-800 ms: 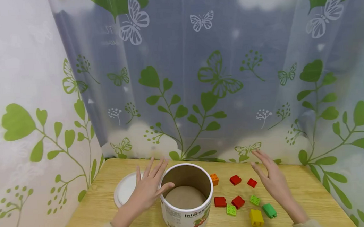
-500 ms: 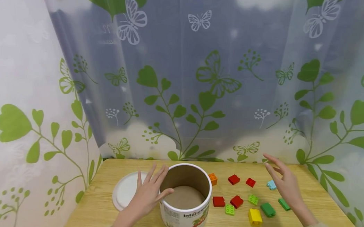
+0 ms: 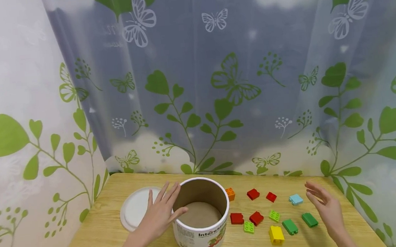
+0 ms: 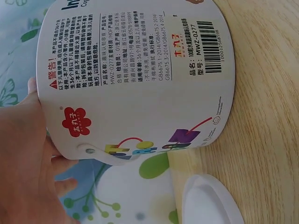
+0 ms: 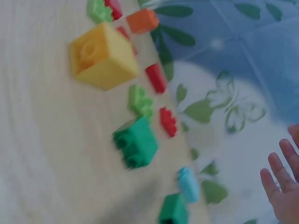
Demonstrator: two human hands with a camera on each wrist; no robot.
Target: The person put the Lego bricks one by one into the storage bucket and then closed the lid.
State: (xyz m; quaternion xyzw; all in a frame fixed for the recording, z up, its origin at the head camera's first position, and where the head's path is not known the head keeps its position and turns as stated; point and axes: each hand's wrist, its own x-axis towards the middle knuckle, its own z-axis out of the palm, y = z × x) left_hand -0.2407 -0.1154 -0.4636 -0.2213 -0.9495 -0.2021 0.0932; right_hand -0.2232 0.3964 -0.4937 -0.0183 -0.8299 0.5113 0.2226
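Observation:
A white cardboard bucket (image 3: 199, 236) with a printed label stands with its mouth up at the middle front. My left hand (image 3: 159, 216) lies at its left rim, fingers spread, thumb over the opening. The left wrist view shows the bucket's side (image 4: 135, 102) with the palm against it. My right hand (image 3: 329, 210) hovers at the right with loosely bent fingers and holds nothing. Beside it lie a light blue toy block (image 3: 295, 199) and a green block (image 3: 309, 219). Another green block (image 3: 290, 226) and a yellow block (image 3: 276, 235) lie further left.
Several red blocks (image 3: 256, 218), lime blocks (image 3: 248, 227) and an orange block (image 3: 230, 194) lie right of the bucket on the wooden table (image 3: 99, 227). A white round lid (image 3: 128, 214) rests left of it. Patterned curtains (image 3: 195, 82) hang behind the table.
My right hand has moved right and slightly down, uncovering the light blue block and the outer green block. The left hand stays at the bucket's rim; the view shifts slightly.

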